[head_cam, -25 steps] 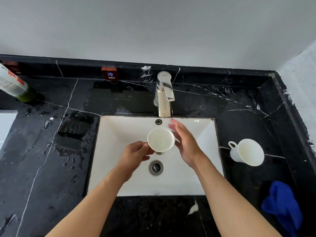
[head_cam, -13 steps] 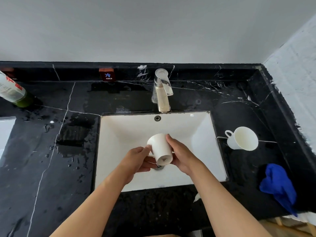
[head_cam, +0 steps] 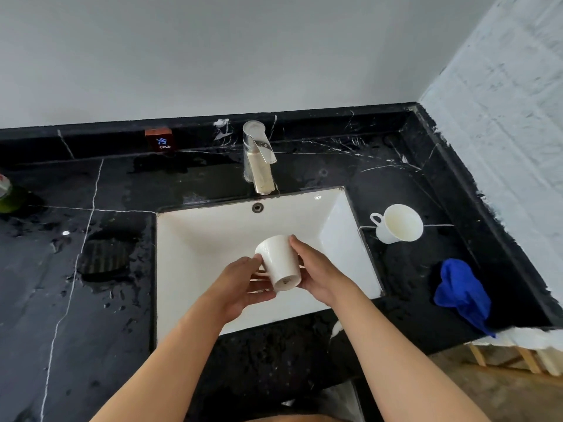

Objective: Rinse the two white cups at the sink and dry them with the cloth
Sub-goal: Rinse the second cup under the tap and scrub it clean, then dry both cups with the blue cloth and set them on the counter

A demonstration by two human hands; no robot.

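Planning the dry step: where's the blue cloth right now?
Head view, lower right: the blue cloth lies bunched on the black counter, right of the sink, nearer than the second cup.

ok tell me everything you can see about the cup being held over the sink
A plain white, glossy, ceramic-looking tapered cup is tipped mouth-away, its flat base with a small dark mark facing the camera. No handle shows. It hangs above the white rectangular sink basin, held between the left hand and right hand.

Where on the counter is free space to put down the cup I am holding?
Right of the sink, bare counter lies between the second cup and the blue cloth, though tight. The wet left counter between sink and green bottle is roomier, except the dark mat.
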